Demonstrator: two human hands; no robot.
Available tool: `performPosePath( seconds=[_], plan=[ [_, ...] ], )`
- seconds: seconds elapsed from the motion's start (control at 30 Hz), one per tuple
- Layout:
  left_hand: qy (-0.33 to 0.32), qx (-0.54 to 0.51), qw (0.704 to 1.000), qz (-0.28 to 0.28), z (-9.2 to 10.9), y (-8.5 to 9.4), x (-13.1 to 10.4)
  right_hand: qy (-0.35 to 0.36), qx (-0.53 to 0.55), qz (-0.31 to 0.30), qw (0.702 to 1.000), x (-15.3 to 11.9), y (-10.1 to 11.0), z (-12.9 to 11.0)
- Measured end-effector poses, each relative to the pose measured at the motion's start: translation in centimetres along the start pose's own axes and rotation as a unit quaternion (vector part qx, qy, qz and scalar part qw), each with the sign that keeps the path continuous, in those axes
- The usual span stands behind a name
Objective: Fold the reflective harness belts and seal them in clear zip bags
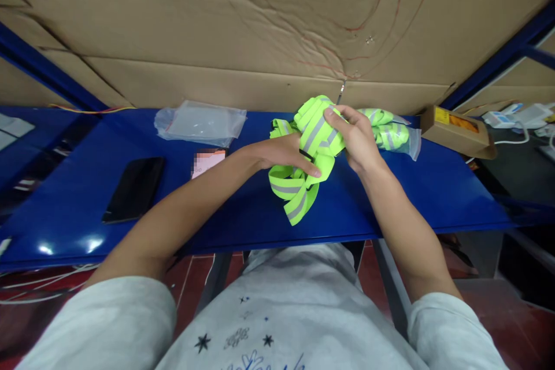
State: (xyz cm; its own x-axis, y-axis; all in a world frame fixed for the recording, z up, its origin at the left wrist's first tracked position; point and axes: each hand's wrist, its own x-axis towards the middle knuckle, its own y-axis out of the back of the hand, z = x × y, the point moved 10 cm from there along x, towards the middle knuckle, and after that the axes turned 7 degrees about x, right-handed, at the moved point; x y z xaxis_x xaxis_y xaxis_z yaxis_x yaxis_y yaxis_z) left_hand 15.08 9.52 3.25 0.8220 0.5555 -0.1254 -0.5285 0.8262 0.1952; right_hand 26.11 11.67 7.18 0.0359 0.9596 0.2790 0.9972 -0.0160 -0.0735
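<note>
A bundle of fluorescent yellow-green reflective strap [315, 126] with grey stripes is held above the blue table, its loops hanging down toward me. My left hand [288, 153] grips it from the left, with the thumb along the lower front and the other fingers hidden behind the folds. On the upper right, my right hand [356, 136] is closed on the folded part, thumb on top. A short black piece shows beside my left thumb. Just behind my right hand, a clear bag [396, 133] of similar yellow-green strap lies on the table.
On the blue table [260, 214] lie an empty clear plastic bag [202, 121], a pink card or paper [210, 162] and a black tablet or phone [134, 189]. A cardboard box [455, 130] sits at the right. A cardboard panel [173, 29] stands behind, between blue posts.
</note>
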Motion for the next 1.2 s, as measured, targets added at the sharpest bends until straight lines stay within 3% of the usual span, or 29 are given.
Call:
performPosePath(
  seconds=[0.07, 0.17, 0.23, 0.3, 0.37, 0.47, 0.57, 0.67, 0.73, 1.0, 1.13, 1.2],
  plan=[
    [0.007, -0.071, 0.997, -0.025, -0.4, -1.6, 0.1, 0.018, -0.022, 0.022, 0.999, -0.1, 0.7, -0.4],
    [0.023, -0.207, 0.976, -0.060, -1.5, -4.2, 0.5, 0.168, -0.144, 0.051, 0.974, -1.3, 1.2, -4.1],
    [0.035, -0.239, 0.969, -0.054, -2.2, -4.8, 0.6, 0.263, -0.221, 0.036, 0.938, -2.7, 0.5, -6.3],
    [0.041, -0.205, 0.978, -0.029, -2.4, -3.9, 0.6, 0.298, -0.259, 0.023, 0.919, -3.4, 0.1, -7.2],
    [0.023, -0.104, 0.994, 0.002, -1.4, -2.0, 0.3, 0.291, -0.248, 0.042, 0.923, -3.2, 0.6, -7.4],
    [-0.019, 0.085, 0.996, 0.027, 1.4, 0.6, -0.5, 0.218, -0.166, 0.063, 0.960, -2.0, 1.5, -6.2],
    [-0.026, 0.178, 0.984, 0.017, 3.0, 1.3, -1.1, 0.035, -0.046, -0.005, 0.998, -0.7, 0.7, -2.4],
    [-0.018, 0.195, 0.981, 0.011, 3.0, 1.2, -1.4, -0.106, 0.029, -0.078, 0.991, -0.8, -0.6, 0.6],
    [-0.011, 0.165, 0.986, 0.018, 2.5, 1.4, -1.4, -0.098, 0.032, -0.080, 0.991, -0.6, -0.5, 0.9],
    [-0.032, -0.030, 0.998, 0.034, 1.7, 1.3, -1.1, 0.041, -0.067, -0.073, 0.994, 0.1, -0.1, -0.9],
    [-0.047, -0.069, 0.990, 0.113, 1.6, 2.2, -1.0, 0.110, -0.110, -0.022, 0.988, 0.3, 0.5, -1.8],
    [-0.068, -0.089, 0.981, 0.157, 2.2, 3.0, -1.3, 0.090, -0.096, 0.015, 0.991, 0.6, 1.1, -1.0]
  ],
)
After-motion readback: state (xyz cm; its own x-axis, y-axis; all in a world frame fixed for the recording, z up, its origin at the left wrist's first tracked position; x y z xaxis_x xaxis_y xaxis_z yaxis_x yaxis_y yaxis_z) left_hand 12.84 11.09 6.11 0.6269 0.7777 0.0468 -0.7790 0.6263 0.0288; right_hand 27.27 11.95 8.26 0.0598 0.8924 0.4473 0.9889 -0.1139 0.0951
